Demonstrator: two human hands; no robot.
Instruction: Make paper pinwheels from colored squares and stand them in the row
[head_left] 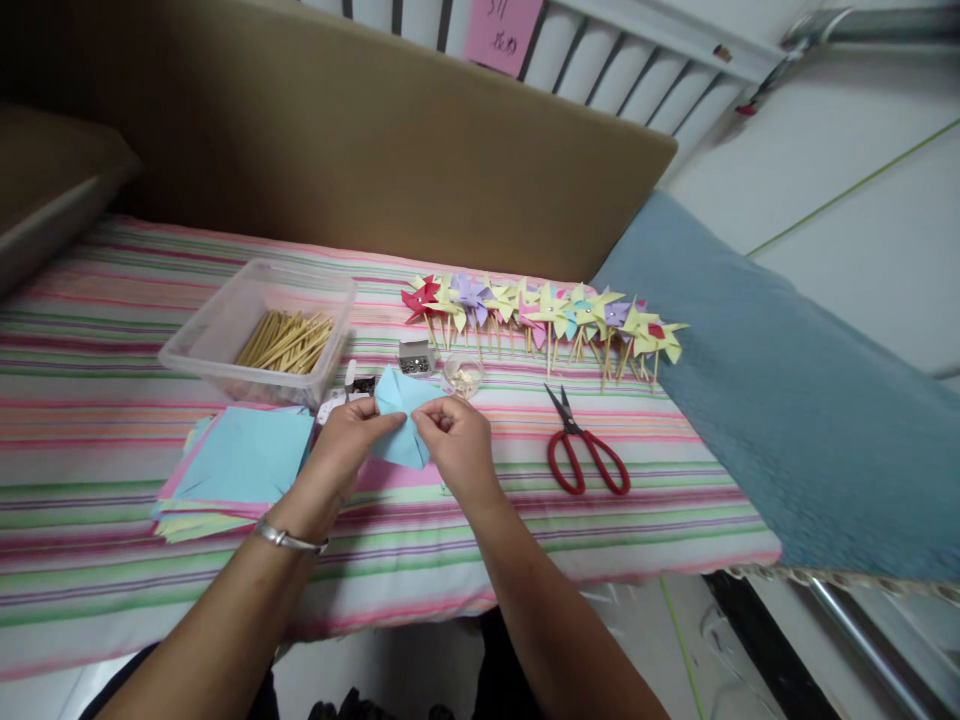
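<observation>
A light blue paper square (399, 428), partly folded, is held over the striped cloth between both hands. My left hand (352, 440) pinches its left side, fingers closed on the paper. My right hand (459, 445) pinches its right side near the middle fold. A silver bangle (289, 540) sits on my left wrist. Just left of the hands lies a stack of coloured paper sheets (244, 460) with a blue one on top.
A clear plastic box (225, 330) holds wooden sticks (289, 340). A row of finished paper pinwheels (544, 315) lies at the back. Red scissors (585, 450) lie to the right. A small pin box (414, 358) and a little clear dish (463, 375) sit behind the hands. Blue fabric (787, 400) covers the right.
</observation>
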